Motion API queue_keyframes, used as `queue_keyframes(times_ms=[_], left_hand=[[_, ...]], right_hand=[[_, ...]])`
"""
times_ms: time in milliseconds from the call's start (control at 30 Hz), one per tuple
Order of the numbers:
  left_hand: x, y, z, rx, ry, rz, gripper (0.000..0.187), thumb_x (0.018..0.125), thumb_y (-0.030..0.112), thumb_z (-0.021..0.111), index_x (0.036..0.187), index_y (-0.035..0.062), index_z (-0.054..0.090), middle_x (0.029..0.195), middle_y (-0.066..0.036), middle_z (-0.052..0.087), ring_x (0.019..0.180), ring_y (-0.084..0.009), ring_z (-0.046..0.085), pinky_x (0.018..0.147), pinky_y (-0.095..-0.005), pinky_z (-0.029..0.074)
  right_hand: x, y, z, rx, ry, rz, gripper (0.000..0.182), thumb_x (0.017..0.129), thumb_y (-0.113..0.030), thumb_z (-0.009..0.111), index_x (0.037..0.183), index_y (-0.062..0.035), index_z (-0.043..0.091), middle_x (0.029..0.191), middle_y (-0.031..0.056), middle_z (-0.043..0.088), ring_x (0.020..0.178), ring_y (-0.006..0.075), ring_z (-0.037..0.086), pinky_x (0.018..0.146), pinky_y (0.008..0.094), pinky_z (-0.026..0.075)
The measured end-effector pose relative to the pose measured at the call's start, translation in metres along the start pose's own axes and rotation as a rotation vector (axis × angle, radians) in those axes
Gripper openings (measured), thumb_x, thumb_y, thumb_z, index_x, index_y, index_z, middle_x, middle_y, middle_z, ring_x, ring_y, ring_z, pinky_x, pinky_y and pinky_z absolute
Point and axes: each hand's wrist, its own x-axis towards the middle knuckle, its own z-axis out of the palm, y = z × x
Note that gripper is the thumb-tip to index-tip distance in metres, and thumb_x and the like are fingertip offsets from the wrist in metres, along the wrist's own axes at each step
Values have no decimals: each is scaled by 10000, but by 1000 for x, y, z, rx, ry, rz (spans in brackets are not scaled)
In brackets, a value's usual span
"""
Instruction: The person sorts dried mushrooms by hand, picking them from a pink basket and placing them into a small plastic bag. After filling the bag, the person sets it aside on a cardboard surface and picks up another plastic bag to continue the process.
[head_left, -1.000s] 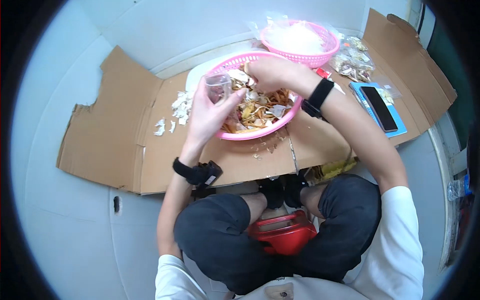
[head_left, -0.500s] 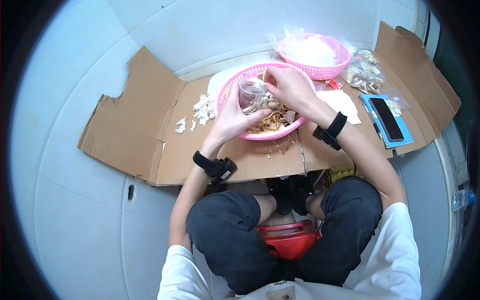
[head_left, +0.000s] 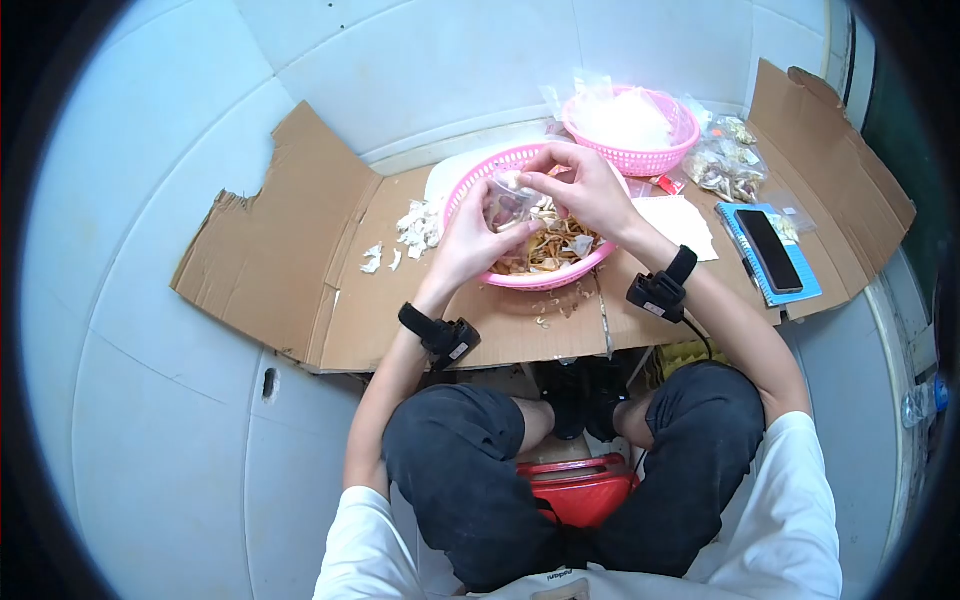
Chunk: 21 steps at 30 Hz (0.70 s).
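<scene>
A clear plastic bag (head_left: 508, 206) with reddish and pale pieces in it is held over the front pink basket (head_left: 548, 281). My left hand (head_left: 470, 238) curves round the bag, thumb on its near side. At the bag's mouth, my right hand (head_left: 580, 185) pinches something small and whitish between thumb and fingers. Below both hands, the basket holds dried brown strips and pale pieces (head_left: 560, 243).
White scraps (head_left: 418, 228) lie left of the basket on the cardboard (head_left: 400, 320). Behind stands a second pink basket (head_left: 645, 160) of clear bags. To the right are filled bags (head_left: 728, 168), white paper (head_left: 678, 226), and a phone (head_left: 770, 250) on a blue notebook (head_left: 808, 283).
My right hand has shifted slightly and its fingers have moved closer to the bag's mouth. The whole view has also shifted a little.
</scene>
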Motion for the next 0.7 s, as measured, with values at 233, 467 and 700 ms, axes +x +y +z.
queue_keyframes(times_ms=[233,467,700], left_hand=[[3,-11,-4,101,-3,26,502,876,215,787,1235,0,510,1009,-70,632,816,-105,650,684,-278,554],[3,-9,-3,86,11,44,433,905,211,762,1211,-9,548,1020,-74,667,953,-142,651,831,-315,535],[6,-12,-5,89,81,70,425,934,172,736,1260,-20,543,1145,-104,684,1045,-141,651,916,-309,527]], right_hand=[[0,-4,-2,-7,-226,98,632,1038,-556,484,889,1,741,690,29,665,509,70,530,481,241,423],[5,-3,-4,55,-306,130,626,1039,-570,463,986,1,713,682,32,639,568,87,534,546,252,428],[10,47,-10,-485,-243,212,358,885,-336,724,1008,-2,685,872,117,699,817,207,679,761,348,540]])
